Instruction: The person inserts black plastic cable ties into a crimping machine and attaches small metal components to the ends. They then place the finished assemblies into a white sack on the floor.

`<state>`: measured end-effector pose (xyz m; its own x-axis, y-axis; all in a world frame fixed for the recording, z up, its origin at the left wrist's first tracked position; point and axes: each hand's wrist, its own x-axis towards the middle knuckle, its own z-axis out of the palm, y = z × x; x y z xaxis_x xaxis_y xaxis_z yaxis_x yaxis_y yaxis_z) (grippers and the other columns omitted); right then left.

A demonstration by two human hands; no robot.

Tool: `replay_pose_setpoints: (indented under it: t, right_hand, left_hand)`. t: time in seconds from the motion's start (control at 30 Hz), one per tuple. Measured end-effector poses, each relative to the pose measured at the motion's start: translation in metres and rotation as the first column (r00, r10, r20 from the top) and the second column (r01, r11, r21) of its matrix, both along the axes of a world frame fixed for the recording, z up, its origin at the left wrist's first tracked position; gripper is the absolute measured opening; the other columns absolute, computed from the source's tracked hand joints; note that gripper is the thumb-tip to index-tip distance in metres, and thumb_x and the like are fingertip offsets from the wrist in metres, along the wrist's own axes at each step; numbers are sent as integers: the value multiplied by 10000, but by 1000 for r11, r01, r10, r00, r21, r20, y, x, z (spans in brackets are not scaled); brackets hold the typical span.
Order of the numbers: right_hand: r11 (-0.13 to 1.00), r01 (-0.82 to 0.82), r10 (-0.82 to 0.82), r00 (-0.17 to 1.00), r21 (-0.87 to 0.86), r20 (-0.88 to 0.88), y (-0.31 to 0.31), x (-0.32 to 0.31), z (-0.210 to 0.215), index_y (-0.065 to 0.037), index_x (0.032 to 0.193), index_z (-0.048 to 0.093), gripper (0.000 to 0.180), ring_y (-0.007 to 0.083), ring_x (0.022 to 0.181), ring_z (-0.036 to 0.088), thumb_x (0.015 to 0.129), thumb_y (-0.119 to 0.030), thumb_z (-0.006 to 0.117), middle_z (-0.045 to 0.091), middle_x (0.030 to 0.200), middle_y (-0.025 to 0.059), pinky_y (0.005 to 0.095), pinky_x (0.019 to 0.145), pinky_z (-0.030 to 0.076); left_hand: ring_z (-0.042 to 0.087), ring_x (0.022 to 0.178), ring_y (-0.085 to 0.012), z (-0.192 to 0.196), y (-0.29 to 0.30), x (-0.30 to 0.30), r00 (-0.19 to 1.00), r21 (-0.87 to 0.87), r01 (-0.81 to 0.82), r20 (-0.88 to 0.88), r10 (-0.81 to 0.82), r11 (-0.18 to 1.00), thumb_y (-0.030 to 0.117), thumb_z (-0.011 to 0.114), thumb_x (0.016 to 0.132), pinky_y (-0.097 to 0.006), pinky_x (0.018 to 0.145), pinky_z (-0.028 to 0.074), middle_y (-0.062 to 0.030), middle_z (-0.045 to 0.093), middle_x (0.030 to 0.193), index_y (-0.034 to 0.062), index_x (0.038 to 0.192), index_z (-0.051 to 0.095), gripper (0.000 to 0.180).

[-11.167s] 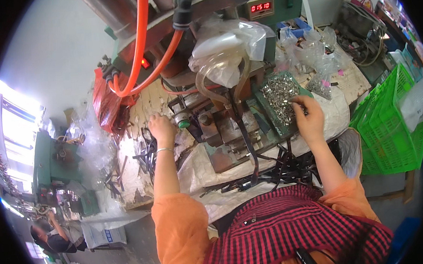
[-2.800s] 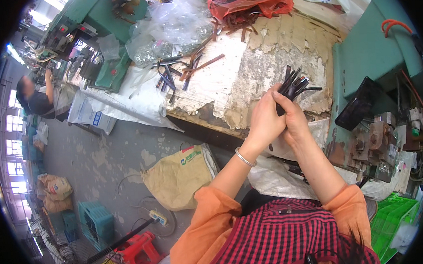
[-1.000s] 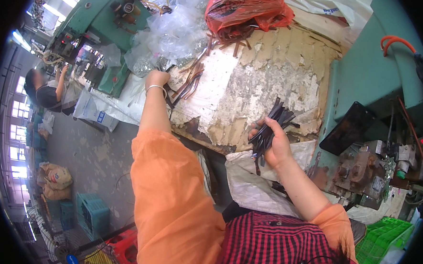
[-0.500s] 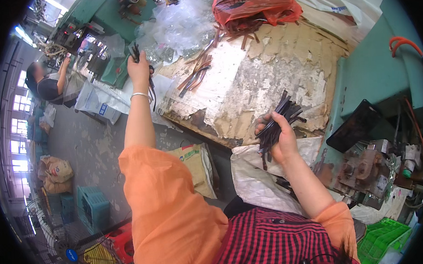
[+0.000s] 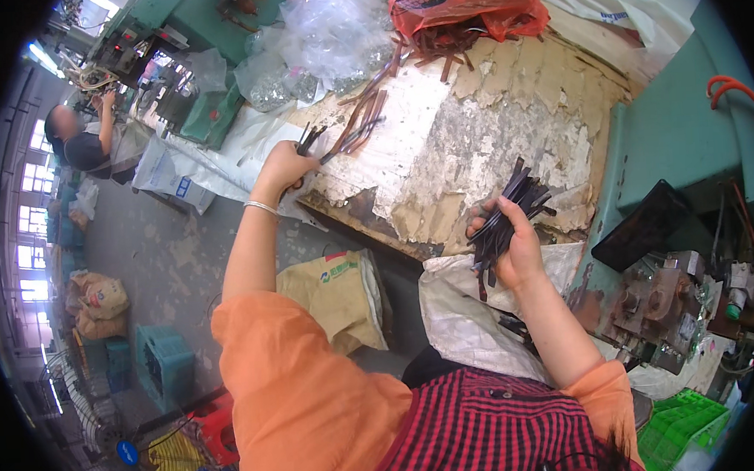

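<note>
Right hand [image 5: 518,249], as I see it, grips a thick bundle of dark strips [image 5: 518,201] at the near edge of the bench [image 5: 507,113]. Left hand [image 5: 283,168] clasps a smaller bunch [image 5: 308,140] near loose brown strips [image 5: 372,112] lying on the bench. Farther out I make out a red bag [image 5: 467,7] and clear plastic bags [image 5: 332,33].

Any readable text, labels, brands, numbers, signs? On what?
Wording not copied; print by place:
Tan sack, centre: green logo and lettering.
Tan sack, far left: mark, too small.
White bag, left: blue print, too small.
White sheeting, upper right: blue, blurred.
Red bag: dark print, creased, unreadable.
Blue fan badge: too small.
Dark strips, right hand: none visible.
</note>
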<state>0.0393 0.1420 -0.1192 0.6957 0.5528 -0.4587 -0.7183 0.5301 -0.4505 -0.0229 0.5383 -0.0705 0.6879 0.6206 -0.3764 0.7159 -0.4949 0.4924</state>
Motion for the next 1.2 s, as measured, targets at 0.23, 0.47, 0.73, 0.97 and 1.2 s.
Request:
replay_pose_setpoints:
  t: [0.23,0.47,0.73,0.97,1.2]
  right_hand:
    - [999,10,-10,1000,-32,-2,1,0,3,-15,994,590,234,232,788,671,984,-247,616,666,963,179,413,784,572]
    - [999,8,-6,1000,-51,29,0,-1,4,-20,1008,591,232,222,797,670,985,-250,614,656,963,170,409,788,567]
    - [997,3,0,999,-72,48,5,-3,7,-22,1007,596,239,229,796,674,987,-260,609,658,956,165,409,775,567]
    - [991,8,3,996,-136,84,0,-3,0,-21,1019,599,264,235,800,673,988,-283,610,655,996,173,405,778,569]
    - [997,-41,49,991,-64,128,-7,5,-9,-18,1025,605,269,245,830,688,986,-284,610,675,974,168,389,817,572]
  left_hand:
    - [710,728,-300,-8,114,1,993,531,114,-44,-106,840,226,705,820,-405,707,539,-207,704,804,-47,950,672,304]
    - [679,637,-212,8,136,-1,885,-214,-188,386,260,959,164,583,1001,-311,573,540,-105,712,813,-18,1052,640,198]
    - [566,554,-113,12,171,-2,832,-97,-290,466,301,952,226,589,997,-263,460,411,-13,631,724,41,955,654,200]
    - [616,571,-226,0,125,-20,996,554,-77,75,43,829,590,801,718,-356,614,508,-130,659,653,-41,704,687,641]
    - [529,433,-171,-9,89,8,933,-55,-296,196,301,953,138,776,776,-330,397,375,-85,603,562,-9,660,651,225]
